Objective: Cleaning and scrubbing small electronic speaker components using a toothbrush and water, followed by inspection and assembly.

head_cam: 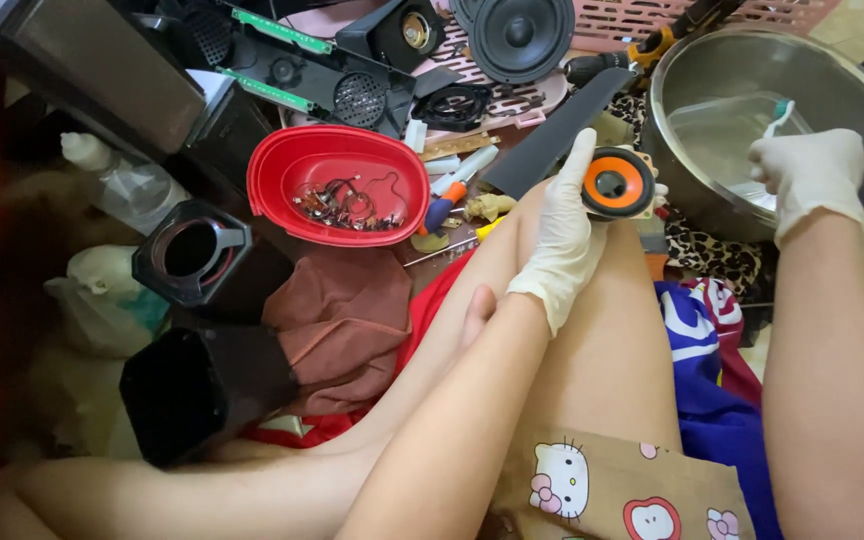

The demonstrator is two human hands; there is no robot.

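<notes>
One steel basin (pixel 832 90) fills the upper right of the frame, and my right hand (pixel 810 175) rests over its rim, fingers curled shut on a white-handled brush (pixel 780 118). One red oval tub (pixel 337 180) of small metal parts lies centre left. Two black speaker housings (pixel 192 262) lie at the left. One small orange-coned speaker (pixel 617 183) sits just above my knee, my left hand (pixel 564 235) clasping its edge. I judge a steady grip by the frame, fingers off the cone, suits brushing best.
</notes>
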